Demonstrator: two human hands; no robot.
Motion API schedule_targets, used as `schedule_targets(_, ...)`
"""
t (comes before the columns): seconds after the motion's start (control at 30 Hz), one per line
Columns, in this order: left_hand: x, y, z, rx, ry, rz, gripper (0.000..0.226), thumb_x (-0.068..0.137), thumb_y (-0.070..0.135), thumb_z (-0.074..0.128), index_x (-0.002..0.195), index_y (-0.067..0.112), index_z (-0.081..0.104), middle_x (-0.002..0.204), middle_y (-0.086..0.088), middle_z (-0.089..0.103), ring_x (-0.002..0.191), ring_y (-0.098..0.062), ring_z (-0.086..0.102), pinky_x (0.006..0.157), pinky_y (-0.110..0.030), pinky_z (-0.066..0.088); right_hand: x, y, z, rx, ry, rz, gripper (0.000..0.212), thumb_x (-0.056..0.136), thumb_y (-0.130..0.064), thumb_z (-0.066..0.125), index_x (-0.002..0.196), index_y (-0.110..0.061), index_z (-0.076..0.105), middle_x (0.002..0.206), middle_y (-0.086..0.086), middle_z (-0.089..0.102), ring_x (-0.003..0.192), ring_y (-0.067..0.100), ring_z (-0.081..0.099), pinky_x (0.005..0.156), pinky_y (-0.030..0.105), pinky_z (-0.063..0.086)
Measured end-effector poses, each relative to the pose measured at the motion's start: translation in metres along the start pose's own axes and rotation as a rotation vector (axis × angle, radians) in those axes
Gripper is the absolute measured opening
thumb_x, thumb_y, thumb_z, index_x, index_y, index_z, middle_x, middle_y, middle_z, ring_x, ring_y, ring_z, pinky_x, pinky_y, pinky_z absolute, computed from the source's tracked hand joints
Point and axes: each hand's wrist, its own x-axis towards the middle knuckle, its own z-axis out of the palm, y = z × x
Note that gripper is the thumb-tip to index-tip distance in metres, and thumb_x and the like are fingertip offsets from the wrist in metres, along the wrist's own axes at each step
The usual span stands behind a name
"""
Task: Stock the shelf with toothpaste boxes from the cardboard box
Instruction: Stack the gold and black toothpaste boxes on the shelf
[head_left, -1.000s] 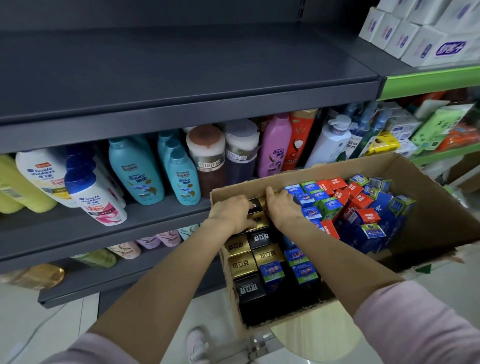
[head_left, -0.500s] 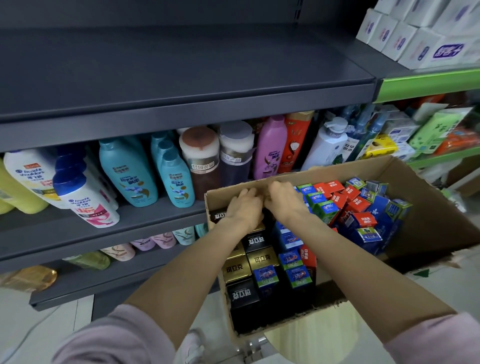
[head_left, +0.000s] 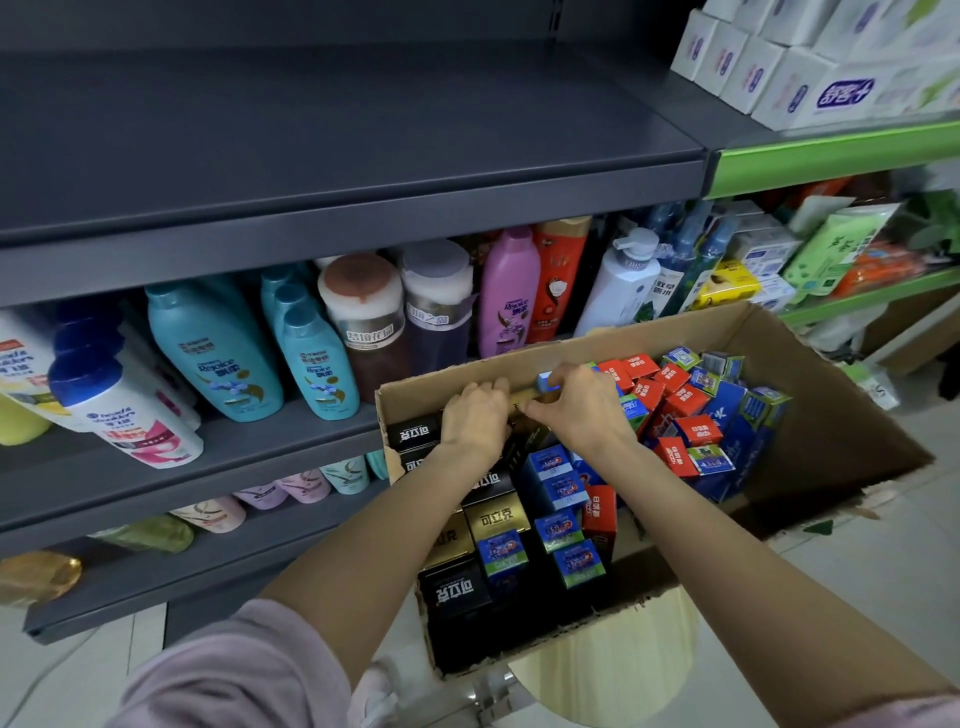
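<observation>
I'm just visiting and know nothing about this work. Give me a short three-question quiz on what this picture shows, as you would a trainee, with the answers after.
1. True or false: the top grey shelf already carries toothpaste boxes.
2. Where are both hands? A) on the shampoo bottles B) inside the cardboard box, near its far wall C) on the floor
3. Fill in: the boxes nearest the camera on the left side of the carton are ____ and gold.

Key
1. False: no toothpaste boxes show on it.
2. B: the left hand and right hand meet over the boxes near the far wall; the teal shampoo bottles stand untouched on the shelf below.
3. Black: see the black box and gold box.
</observation>
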Motion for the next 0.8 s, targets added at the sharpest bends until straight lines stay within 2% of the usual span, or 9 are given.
schedule_targets(0.17,-0.005,-0.001,-0.001,-0.157,-0.054,-0.007,0.044,0.087,0.021,0.062,0.127,0.009,0.047,0.127,-0.01,0.043,0.119,-0.028,0.048,0.091,-0.041,0.045,-0.001,0.006,0.004,0.015,0.0,-0.006,0.032,0.081,-0.025,0.069,0.102,-0.002,0.064,0.097,0.016,0.068,0.095,0.029,0.062,0.081,0.037,0.052)
schedule_targets(0.27,-0.009,0.0,-0.011,-0.23,0.022,-0.022,0.05,0.084,0.028,0.064,0.126,0.008,0.047,0.127,-0.01,0.045,0.118,-0.028,0.048,0.092,-0.04,0.045,-0.001,0.009,0.006,0.035,0.023,-0.021,0.031,0.082,-0.022,0.068,0.107,-0.004,0.065,0.101,0.016,0.068,0.1,0.029,0.061,0.085,0.038,0.052)
schedule_targets(0.33,-0.011,-0.002,-0.022,-0.281,0.104,-0.021,0.053,0.082,0.03,0.065,0.127,0.009,0.048,0.125,-0.011,0.046,0.116,-0.028,0.049,0.095,-0.038,0.045,0.0,0.007,0.005,0.069,0.048,-0.031,0.026,0.081,-0.02,0.067,0.103,-0.006,0.067,0.1,0.016,0.068,0.099,0.031,0.06,0.085,0.039,0.051)
schedule_targets(0.43,-0.018,-0.005,-0.043,-0.484,0.138,-0.021,0.049,0.082,0.025,0.065,0.125,0.008,0.048,0.121,-0.009,0.043,0.111,-0.023,0.051,0.095,-0.027,0.039,-0.002,-0.001,-0.004,0.093,0.094,-0.059,0.02,0.082,-0.019,0.066,0.098,-0.006,0.066,0.095,0.016,0.068,0.095,0.031,0.061,0.087,0.042,0.049)
schedule_targets(0.5,-0.023,-0.006,-0.057,-0.566,0.179,-0.001,0.045,0.082,0.023,0.065,0.122,0.009,0.049,0.117,-0.004,0.042,0.108,-0.019,0.051,0.093,-0.024,0.038,-0.002,-0.007,-0.013,0.094,0.132,-0.103,0.022,0.082,-0.022,0.066,0.099,-0.008,0.062,0.093,0.014,0.067,0.093,0.03,0.06,0.083,0.038,0.049)
schedule_targets(0.57,-0.025,-0.007,-0.073,-0.641,0.249,0.016,0.04,0.082,0.022,0.066,0.119,0.011,0.052,0.112,0.0,0.043,0.106,-0.017,0.053,0.091,-0.023,0.041,-0.003,-0.016,-0.024,0.078,0.183,-0.142,0.024,0.083,-0.026,0.066,0.099,-0.01,0.059,0.095,0.011,0.063,0.093,0.025,0.057,0.077,0.028,0.043)
schedule_targets(0.67,-0.027,-0.004,-0.099,-0.732,0.313,0.028,0.037,0.085,0.023,0.065,0.118,0.014,0.051,0.113,-0.002,0.056,0.104,-0.016,0.057,0.081,-0.021,0.039,-0.004,-0.031,-0.046,0.098,0.246,-0.186,0.023,0.086,-0.03,0.061,0.102,-0.013,0.059,0.099,0.007,0.058,0.091,0.018,0.052,0.076,0.025,0.037)
schedule_targets(0.8,-0.033,0.006,-0.132,-0.671,0.383,0.099,0.035,0.09,0.036,0.055,0.12,0.019,0.047,0.112,-0.006,0.062,0.1,-0.025,0.058,0.085,-0.034,0.044,-0.009,-0.051,-0.079,0.181,0.341,-0.225,0.025,0.093,-0.03,0.047,0.1,-0.012,0.062,0.099,0.011,0.065,0.095,0.029,0.06,0.076,0.032,0.042)
